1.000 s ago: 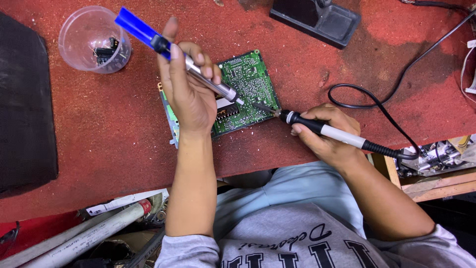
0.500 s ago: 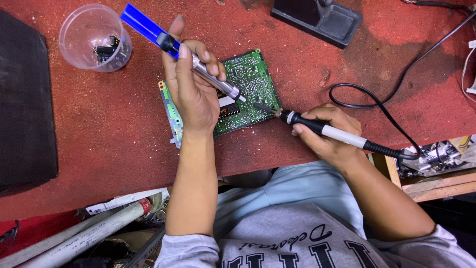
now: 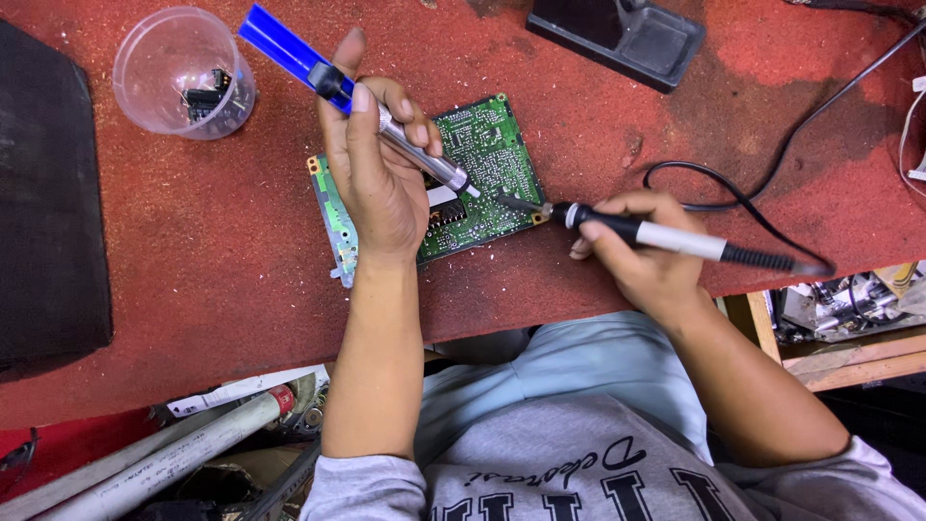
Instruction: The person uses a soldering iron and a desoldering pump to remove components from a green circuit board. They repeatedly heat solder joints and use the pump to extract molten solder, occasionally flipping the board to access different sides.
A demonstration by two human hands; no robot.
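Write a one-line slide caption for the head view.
Left hand holds a blue desoldering pump and right hand a soldering iron, both tips over a green circuit board.

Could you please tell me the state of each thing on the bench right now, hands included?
left hand: gripping the desoldering pump
desoldering pump: tilted, tip down over the board
right hand: gripping the soldering iron
soldering iron: tip at the board's edge
circuit board: flat on the red bench
plastic cup: upright, small dark parts inside

Cup [image 3: 183, 72] left of circuit board [image 3: 473, 178]
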